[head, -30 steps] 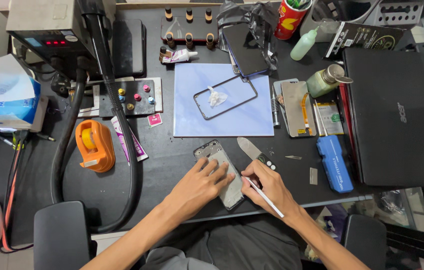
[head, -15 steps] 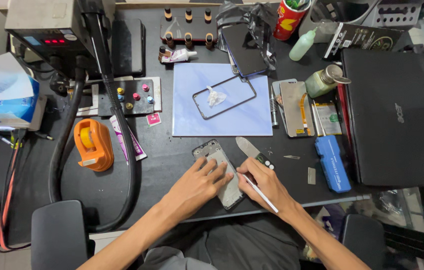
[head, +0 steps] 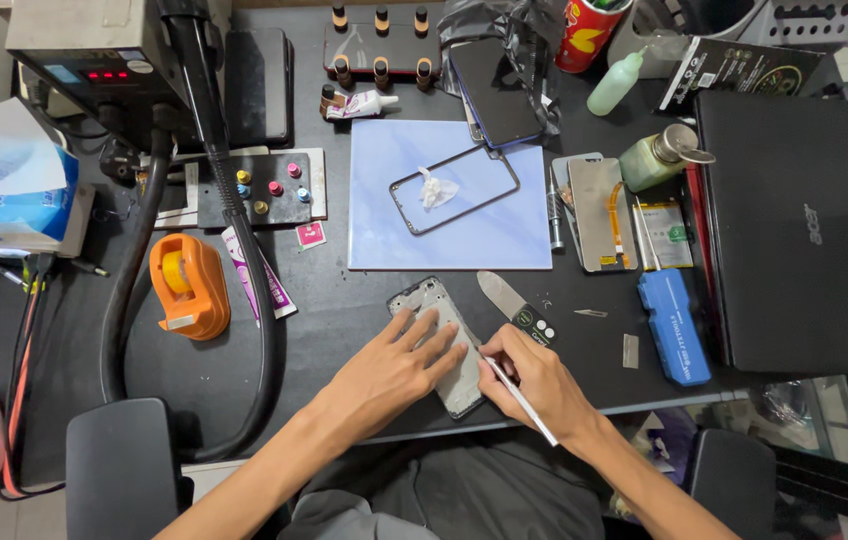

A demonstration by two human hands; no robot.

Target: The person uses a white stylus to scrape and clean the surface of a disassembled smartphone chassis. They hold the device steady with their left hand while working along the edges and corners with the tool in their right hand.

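A grey phone back housing (head: 422,298) lies on the dark bench near its front edge. My left hand (head: 394,368) rests flat on it, fingers spread, pressing it down. My right hand (head: 536,378) grips a thin white tool (head: 521,399) like a pen, its tip touching the housing's right edge. A metal spatula blade with a black handle (head: 514,307) lies just beyond my right hand.
A blue mat (head: 484,225) holds a phone frame (head: 454,190) with a white wad. An orange tape dispenser (head: 187,283) and black hose (head: 254,290) sit left. Phone parts (head: 599,210), blue box (head: 674,325) and closed laptop (head: 804,230) lie right. Bottles stand at the back.
Both hands stay on the housing. My right hand has shifted slightly along its right edge with the white tool; my left hand barely moved.
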